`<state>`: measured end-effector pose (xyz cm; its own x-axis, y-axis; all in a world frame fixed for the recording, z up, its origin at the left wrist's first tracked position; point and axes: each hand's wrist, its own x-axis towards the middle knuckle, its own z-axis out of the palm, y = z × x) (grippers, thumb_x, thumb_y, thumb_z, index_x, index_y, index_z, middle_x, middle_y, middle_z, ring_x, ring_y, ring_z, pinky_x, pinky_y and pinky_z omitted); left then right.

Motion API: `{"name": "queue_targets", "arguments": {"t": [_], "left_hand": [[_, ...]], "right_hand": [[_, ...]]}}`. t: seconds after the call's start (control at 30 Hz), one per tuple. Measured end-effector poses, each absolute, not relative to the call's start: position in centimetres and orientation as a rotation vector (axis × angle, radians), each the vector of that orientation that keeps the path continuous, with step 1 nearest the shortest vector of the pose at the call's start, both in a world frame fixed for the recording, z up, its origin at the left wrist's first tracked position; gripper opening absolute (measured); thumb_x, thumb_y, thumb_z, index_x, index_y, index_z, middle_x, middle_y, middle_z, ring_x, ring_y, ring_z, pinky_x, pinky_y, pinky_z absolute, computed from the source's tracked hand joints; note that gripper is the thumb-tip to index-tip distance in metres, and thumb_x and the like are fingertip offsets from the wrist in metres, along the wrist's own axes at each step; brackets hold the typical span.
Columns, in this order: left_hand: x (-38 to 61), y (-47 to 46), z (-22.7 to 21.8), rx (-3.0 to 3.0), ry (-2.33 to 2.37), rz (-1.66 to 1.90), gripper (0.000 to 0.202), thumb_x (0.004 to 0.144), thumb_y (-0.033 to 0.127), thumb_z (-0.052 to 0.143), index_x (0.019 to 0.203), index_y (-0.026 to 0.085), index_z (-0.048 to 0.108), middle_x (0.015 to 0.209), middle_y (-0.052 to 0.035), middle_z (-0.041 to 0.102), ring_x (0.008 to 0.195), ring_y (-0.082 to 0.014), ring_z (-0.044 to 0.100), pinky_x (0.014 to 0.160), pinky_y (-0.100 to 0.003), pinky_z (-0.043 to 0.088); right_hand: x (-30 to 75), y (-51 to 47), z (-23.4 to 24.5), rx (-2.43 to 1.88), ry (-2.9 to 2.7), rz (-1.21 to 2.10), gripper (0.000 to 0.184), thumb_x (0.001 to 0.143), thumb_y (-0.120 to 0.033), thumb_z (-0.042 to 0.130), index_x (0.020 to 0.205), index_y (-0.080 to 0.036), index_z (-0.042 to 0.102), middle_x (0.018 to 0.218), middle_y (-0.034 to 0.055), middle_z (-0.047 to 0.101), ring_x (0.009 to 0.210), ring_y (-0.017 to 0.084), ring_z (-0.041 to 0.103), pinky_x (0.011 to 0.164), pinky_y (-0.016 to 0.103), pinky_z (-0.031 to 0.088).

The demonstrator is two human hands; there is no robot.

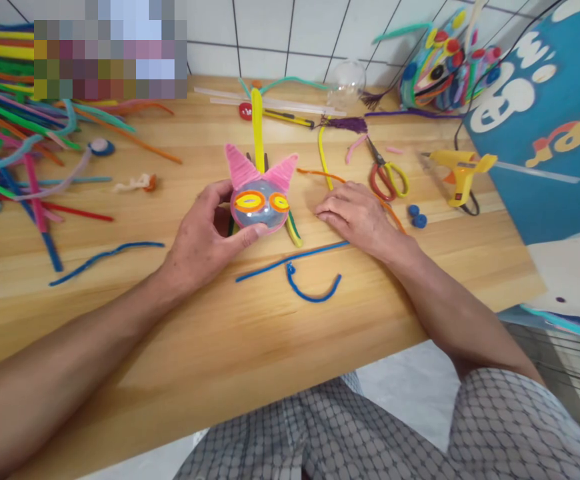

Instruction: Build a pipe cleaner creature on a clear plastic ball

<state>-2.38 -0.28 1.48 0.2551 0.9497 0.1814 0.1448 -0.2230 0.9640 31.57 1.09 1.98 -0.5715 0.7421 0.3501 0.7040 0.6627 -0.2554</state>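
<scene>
A clear-fronted cat figure [260, 208] with pink pipe-cleaner ears, orange-and-yellow eyes and a raised yellow tail is gripped by my left hand [203, 227], thumb across its front and fingers at its side. To its right my right hand [353, 210] rests palm down on the table, fingers loosely curled, over or beside an orange pipe cleaner [393, 217]. Whether anything lies under those fingers is hidden. In front of the figure lie a straight blue pipe cleaner [290, 261] and a curved blue one [315, 299].
Scissors [387, 175] and a yellow glue gun [460, 175] lie to the right, near two blue coils [417, 217]. Behind are a yellow cutter [290, 119], a clear ball [349, 80] and a colourful figure [435, 73]. Many pipe cleaners [15, 127] spread across the left.
</scene>
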Motion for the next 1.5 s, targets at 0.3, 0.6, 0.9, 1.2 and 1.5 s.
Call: {"name": "queue_targets", "arguments": {"t": [0.3, 0.6, 0.9, 1.2, 1.5], "left_hand": [[-2.6, -0.3, 1.5, 1.621, 1.085, 1.062, 0.075, 0.086, 0.064, 0.1, 0.144, 0.03, 0.068, 0.148, -0.0071, 0.077, 0.123, -0.0327, 0.082, 0.111, -0.052, 0.068], [-2.6, -0.3, 1.7, 1.634, 1.13, 1.029, 0.083, 0.085, 0.069, 0.099, 0.147, 0.026, 0.066, 0.153, -0.01, 0.075, 0.129, -0.0352, 0.078, 0.116, -0.054, 0.064], [-2.5, -0.2, 1.4, 1.645, 1.094, 1.049, 0.079, 0.087, 0.067, 0.097, 0.146, 0.025, 0.066, 0.147, -0.0112, 0.078, 0.115, -0.031, 0.082, 0.101, -0.052, 0.067], [-2.4, -0.3, 1.3, 1.631, 1.12, 1.057, 0.079, 0.085, 0.062, 0.097, 0.147, 0.025, 0.067, 0.149, -0.013, 0.077, 0.117, -0.0328, 0.081, 0.103, -0.054, 0.067], [-2.5, -0.2, 1.6, 1.669, 1.11, 1.032, 0.074, 0.084, 0.062, 0.098, 0.14, 0.028, 0.066, 0.14, -0.0098, 0.081, 0.115, -0.032, 0.083, 0.095, -0.049, 0.07]], "right_hand": [[30.6, 2.1, 2.3, -1.209, -2.558, 0.099, 0.031, 0.12, -0.035, 0.049, 0.102, -0.026, 0.072, 0.101, 0.011, 0.076, 0.103, 0.032, 0.069, 0.097, 0.05, 0.055], [32.0, 1.7, 2.8, -1.291, -2.369, 0.166, 0.014, 0.113, -0.031, 0.051, 0.109, -0.028, 0.064, 0.106, 0.0133, 0.076, 0.103, 0.036, 0.069, 0.098, 0.057, 0.058], [32.1, 1.8, 2.3, -1.316, -2.283, 0.176, 0.028, 0.118, -0.043, 0.048, 0.096, -0.03, 0.059, 0.094, 0.0106, 0.073, 0.092, 0.033, 0.067, 0.088, 0.053, 0.057], [31.2, 1.3, 2.7, -1.31, -2.222, 0.311, 0.031, 0.121, -0.048, 0.049, 0.108, -0.027, 0.067, 0.108, 0.0096, 0.08, 0.101, 0.028, 0.072, 0.095, 0.045, 0.057], [31.7, 1.5, 2.5, -1.339, -2.203, 0.205, 0.028, 0.114, -0.047, 0.06, 0.097, -0.028, 0.07, 0.094, 0.0071, 0.079, 0.092, 0.029, 0.072, 0.092, 0.046, 0.056]]}}
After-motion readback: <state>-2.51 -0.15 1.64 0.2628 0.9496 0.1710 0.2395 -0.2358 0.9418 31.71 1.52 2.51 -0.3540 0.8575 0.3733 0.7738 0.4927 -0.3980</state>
